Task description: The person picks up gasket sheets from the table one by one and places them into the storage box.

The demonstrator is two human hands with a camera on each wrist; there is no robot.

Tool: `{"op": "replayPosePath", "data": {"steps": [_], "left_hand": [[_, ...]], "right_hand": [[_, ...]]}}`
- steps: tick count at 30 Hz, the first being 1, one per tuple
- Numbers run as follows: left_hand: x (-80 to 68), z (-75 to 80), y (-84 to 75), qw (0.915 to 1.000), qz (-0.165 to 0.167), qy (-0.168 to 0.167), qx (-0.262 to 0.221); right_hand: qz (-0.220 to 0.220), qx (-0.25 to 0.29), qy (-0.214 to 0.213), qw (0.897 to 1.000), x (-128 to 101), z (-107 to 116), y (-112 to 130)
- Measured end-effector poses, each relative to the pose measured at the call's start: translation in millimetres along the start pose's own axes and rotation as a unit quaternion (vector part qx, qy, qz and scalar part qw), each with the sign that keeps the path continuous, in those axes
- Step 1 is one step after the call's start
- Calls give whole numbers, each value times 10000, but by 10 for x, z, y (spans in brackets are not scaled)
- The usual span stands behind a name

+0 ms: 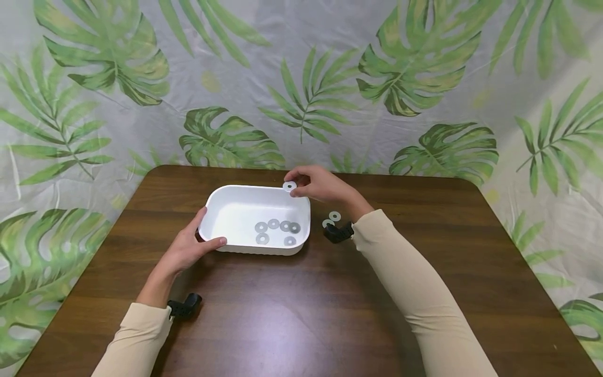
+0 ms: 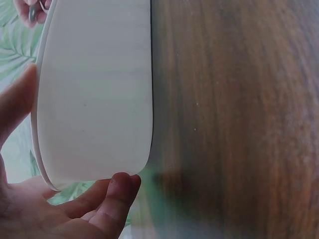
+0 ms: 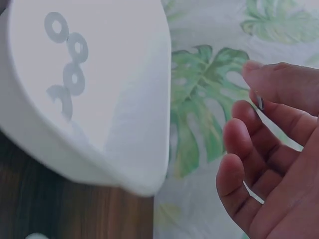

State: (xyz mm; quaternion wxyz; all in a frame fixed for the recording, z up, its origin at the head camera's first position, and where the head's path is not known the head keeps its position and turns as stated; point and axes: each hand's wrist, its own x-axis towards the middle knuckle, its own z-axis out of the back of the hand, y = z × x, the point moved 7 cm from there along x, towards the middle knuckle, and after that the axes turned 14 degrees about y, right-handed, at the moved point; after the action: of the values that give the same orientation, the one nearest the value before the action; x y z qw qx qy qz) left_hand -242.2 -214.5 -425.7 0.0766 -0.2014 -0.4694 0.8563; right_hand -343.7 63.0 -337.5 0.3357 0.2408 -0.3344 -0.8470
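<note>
A white rectangular tub (image 1: 254,250) with rounded corners stands on the table, with several flat grey washers (image 1: 258,226) lying in its right half. My left hand (image 1: 186,246) grips the tub's left end. Its thumb lies at the front rim, and in the left wrist view the fingertips (image 2: 119,186) press the tub's outer wall (image 2: 94,89). Over the tub's back right corner, my right hand (image 1: 320,183) pinches one washer (image 1: 285,184) between thumb and fingers. The right wrist view shows only that washer's thin edge (image 3: 260,103).
Two loose washers (image 1: 335,215) lie on the table right of the tub, one partly hidden by the black right wrist strap (image 1: 338,233). The brown wooden table (image 1: 282,314) meets a leaf-patterned cloth (image 1: 320,63) at its far edge.
</note>
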Motion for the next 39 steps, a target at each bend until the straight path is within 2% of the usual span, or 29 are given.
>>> {"op": "replayPosePath", "data": {"steps": [13,22,39], "left_hand": [[14,-13,-6,9999,-16,11,-122],[13,-3,-3,9999,-17,0,-131],[5,9,23,9999,71,-49,-71]], "right_hand": [[259,915,-192,9953,322,-154,45],[291,856,-173,9958,410,-216,61],[14,802,-29,9968,465,-291,34]]}}
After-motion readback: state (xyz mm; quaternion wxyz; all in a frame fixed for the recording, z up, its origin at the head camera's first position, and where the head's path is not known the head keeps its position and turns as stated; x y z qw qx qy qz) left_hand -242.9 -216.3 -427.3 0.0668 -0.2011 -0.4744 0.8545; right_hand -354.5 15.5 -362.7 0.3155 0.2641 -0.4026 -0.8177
